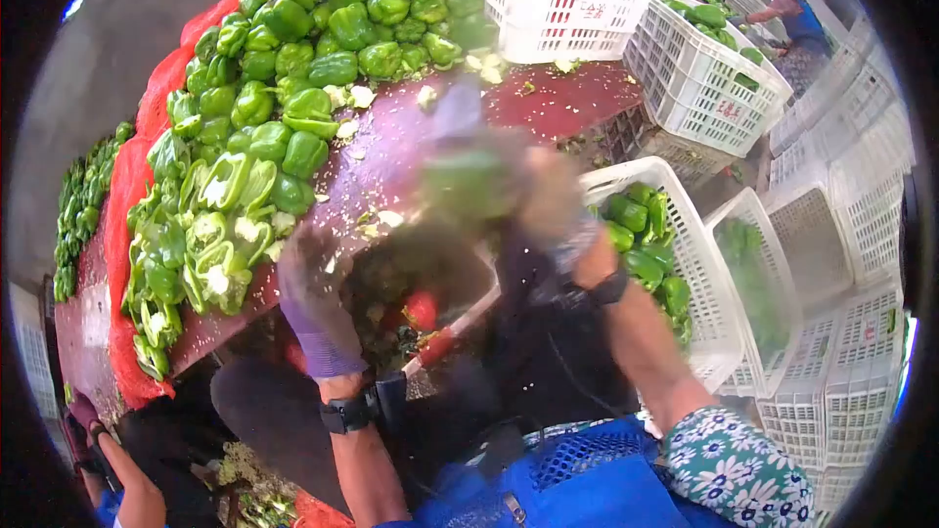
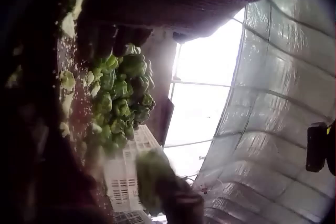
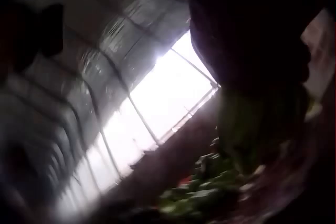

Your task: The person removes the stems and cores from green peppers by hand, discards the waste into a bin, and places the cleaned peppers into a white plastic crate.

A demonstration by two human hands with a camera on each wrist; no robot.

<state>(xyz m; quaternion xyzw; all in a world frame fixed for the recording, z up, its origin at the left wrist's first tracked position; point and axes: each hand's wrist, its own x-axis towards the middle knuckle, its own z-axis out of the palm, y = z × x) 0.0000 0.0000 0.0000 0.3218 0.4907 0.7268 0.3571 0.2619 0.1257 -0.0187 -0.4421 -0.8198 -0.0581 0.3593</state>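
Observation:
My right hand (image 1: 553, 196), blurred by motion, holds a green bell pepper (image 1: 469, 181) above the red table (image 1: 381, 152). In the right wrist view the same hand (image 3: 252, 29) is a dark shape over the pepper (image 3: 252, 124). The left wrist view also catches this pepper (image 2: 152, 176) at its lower edge. My left hand (image 1: 318, 298), in a purple glove, is at the table's near edge with no pepper showing in it; its fingers are dim and blurred. A large heap of green bell peppers (image 1: 333, 29) lies beyond it, with cut, pale-fleshed peppers (image 1: 220, 235) at the near end.
To the right stands a white crate (image 1: 699, 303) with green peppers inside. Another filled crate (image 1: 704, 78) and a white basket (image 1: 577, 0) are at the back. Red netting (image 1: 132, 205) borders the heap. Other people's hands (image 1: 83, 416) and a far worker (image 1: 802, 24) are in view.

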